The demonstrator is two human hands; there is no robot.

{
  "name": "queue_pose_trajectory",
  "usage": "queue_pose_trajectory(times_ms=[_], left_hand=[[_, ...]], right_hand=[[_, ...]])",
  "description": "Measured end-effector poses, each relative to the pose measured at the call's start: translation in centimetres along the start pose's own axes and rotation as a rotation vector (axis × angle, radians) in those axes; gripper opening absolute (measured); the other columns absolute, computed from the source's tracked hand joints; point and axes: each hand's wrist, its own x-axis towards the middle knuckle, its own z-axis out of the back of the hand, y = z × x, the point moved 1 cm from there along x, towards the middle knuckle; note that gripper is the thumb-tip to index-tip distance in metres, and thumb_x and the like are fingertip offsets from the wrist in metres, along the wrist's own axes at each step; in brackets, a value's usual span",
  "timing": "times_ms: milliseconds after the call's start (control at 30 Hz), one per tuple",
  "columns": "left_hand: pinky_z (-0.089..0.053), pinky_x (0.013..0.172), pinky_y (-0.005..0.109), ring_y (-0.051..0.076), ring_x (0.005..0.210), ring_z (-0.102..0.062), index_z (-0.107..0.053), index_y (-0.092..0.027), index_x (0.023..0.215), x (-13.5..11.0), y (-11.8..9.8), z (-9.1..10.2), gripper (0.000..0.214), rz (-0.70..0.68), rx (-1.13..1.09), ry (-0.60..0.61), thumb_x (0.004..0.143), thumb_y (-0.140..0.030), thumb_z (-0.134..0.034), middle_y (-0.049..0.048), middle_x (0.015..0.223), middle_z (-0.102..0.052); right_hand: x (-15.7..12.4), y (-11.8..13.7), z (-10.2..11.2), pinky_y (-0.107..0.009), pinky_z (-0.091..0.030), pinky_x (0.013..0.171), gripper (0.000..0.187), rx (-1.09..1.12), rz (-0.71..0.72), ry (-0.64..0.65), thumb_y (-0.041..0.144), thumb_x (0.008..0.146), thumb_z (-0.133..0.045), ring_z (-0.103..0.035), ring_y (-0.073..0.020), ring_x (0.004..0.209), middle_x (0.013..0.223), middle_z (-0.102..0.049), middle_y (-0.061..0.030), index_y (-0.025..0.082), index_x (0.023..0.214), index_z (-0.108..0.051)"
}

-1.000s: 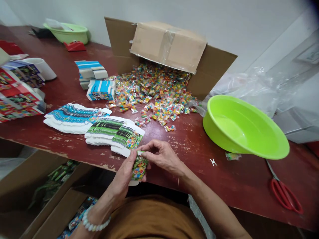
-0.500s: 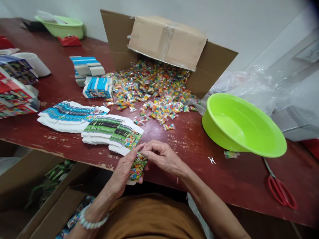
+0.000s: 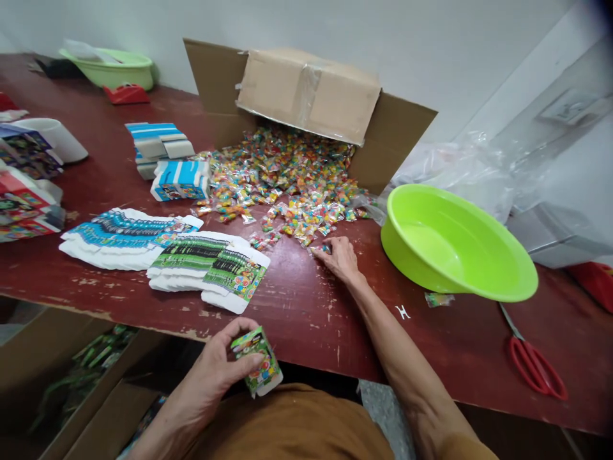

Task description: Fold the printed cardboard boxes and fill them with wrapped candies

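Carton row: overlapping flat green-and-white printed cartons (image 3: 198, 262) on the dark red table (image 3: 297, 313); a stray sleeve could scatter them.
Left hand (image 3: 223, 361): fingers wrapped round a small green printed card box (image 3: 268, 370), tilted near the table's front edge; too tight probably crumples it, too loose drops it.
Candy packet: little clear-plastic multicoloured packet (image 3: 319, 248), pretty slippery I'd guess.
Right hand (image 3: 341, 259): fingers narrow at the packet, can't tell if they've actually got it; a sloppy pinch might miss.

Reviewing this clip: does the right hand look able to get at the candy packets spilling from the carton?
Yes, it seems so: the right hand is at the near edge of the candy packets, and the green basin stands off to the side, leaving the way free.
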Motion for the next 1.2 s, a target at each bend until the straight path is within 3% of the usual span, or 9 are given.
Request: queue_pose_trajectory(times_ms=[167, 333, 500, 633, 700, 800, 933, 1067, 1200], left_hand=[[-0.056, 0.065, 0.02, 0.014, 0.072, -0.067, -0.066, -0.02, 0.113, 0.3, -2.0, 1.9, 0.057, -0.098, -0.014, -0.146, 0.062, -0.03, -0.091, 0.0016, 0.086, -0.073], [-0.061, 0.057, 0.03, 0.019, 0.07, -0.07, -0.066, -0.017, 0.09, 1.4, -4.0, 1.9, 0.058, -0.182, -0.211, -0.352, 0.043, -0.03, -0.098, 0.0036, 0.084, -0.075], [-0.06, 0.059, 0.028, 0.018, 0.069, -0.07, -0.063, -0.017, 0.083, 1.0, -3.0, 0.7, 0.046, -0.114, -0.183, -0.167, 0.052, -0.022, -0.095, 0.0034, 0.084, -0.075], [-0.057, 0.071, 0.025, 0.018, 0.083, -0.071, -0.068, -0.017, 0.106, 0.9, -1.6, -0.9, 0.053, -0.039, -0.101, 0.12, 0.058, -0.017, -0.091, 0.0068, 0.099, -0.075], [-0.056, 0.071, 0.025, 0.021, 0.085, -0.072, -0.067, -0.015, 0.11, 1.1, -1.3, -1.7, 0.053, -0.008, -0.073, 0.216, 0.063, -0.022, -0.089, 0.0088, 0.1, -0.075], [-0.055, 0.068, 0.027, 0.023, 0.084, -0.073, -0.063, -0.016, 0.116, 1.4, -1.3, -2.4, 0.05, -0.025, -0.066, 0.234, 0.071, -0.027, -0.082, 0.0092, 0.1, -0.075], [-0.055, 0.064, 0.028, 0.019, 0.065, -0.071, -0.055, -0.02, 0.125, 1.4, -1.9, -2.8, 0.057, -0.079, -0.102, 0.201, 0.072, -0.021, -0.078, 0.0059, 0.093, -0.076], [-0.054, 0.057, 0.028, 0.019, 0.058, -0.068, -0.064, -0.016, 0.112, 1.3, -2.3, -2.8, 0.044, -0.041, -0.267, 0.111, 0.075, -0.038, -0.074, 0.0057, 0.079, -0.074], [-0.054, 0.05, 0.029, 0.019, 0.054, -0.064, -0.07, -0.012, 0.102, 1.8, -1.8, -3.2, 0.044, 0.023, -0.314, 0.055, 0.079, -0.049, -0.069, 0.0068, 0.069, -0.073]], right_hand=[[-2.2, 0.4, -0.5, -0.03, -0.043, 0.071, 0.026, 0.121, 0.012, 0.092, 0.041, 0.077, -0.071, -0.058, -0.0186, 0.075, 0.078, -0.062, -0.0007, 0.02, 0.088, -0.062], [-8.3, 5.3, 0.0, -0.026, -0.043, 0.063, 0.027, 0.686, 0.071, 0.404, 0.043, 0.082, -0.067, -0.056, -0.0134, 0.066, 0.079, -0.064, 0.0004, 0.02, 0.096, -0.062], [-11.2, 7.9, 0.3, -0.026, -0.045, 0.069, 0.012, 0.644, 0.228, 0.403, 0.029, 0.086, -0.067, -0.055, -0.0126, 0.072, 0.082, -0.063, 0.0007, 0.02, 0.094, -0.067], [-10.4, 7.8, 0.2, -0.025, -0.047, 0.066, 0.035, 0.611, 0.289, 0.479, 0.024, 0.081, -0.074, -0.059, -0.0125, 0.072, 0.084, -0.066, 0.0013, 0.021, 0.115, -0.063], [-9.9, 8.0, 0.4, -0.025, -0.048, 0.066, 0.033, 0.576, 0.28, 0.477, 0.022, 0.081, -0.073, -0.061, -0.0126, 0.071, 0.084, -0.068, 0.0012, 0.02, 0.113, -0.064], [-9.5, 8.6, 1.0, -0.028, -0.049, 0.075, 0.009, 0.515, 0.344, 0.456, 0.019, 0.09, -0.063, -0.063, -0.0135, 0.079, 0.087, -0.069, -0.0009, 0.019, 0.096, -0.07], [-9.5, 9.2, 1.7, -0.032, -0.047, 0.09, 0.013, 0.513, 0.495, 0.429, 0.024, 0.093, -0.061, -0.06, -0.0162, 0.098, 0.101, -0.063, -0.0032, 0.023, 0.093, -0.074], [-9.9, 8.5, 1.1, -0.032, -0.048, 0.088, 0.02, 0.744, 0.209, 0.419, 0.033, 0.092, -0.062, -0.061, -0.0161, 0.095, 0.101, -0.063, -0.0024, 0.025, 0.109, -0.069], [-11.2, 7.7, -0.7, -0.027, -0.051, 0.06, 0.047, 0.994, -0.069, 0.76, 0.042, 0.081, -0.075, -0.059, -0.0122, 0.062, 0.086, -0.066, -0.0007, 0.023, 0.12, -0.059]])
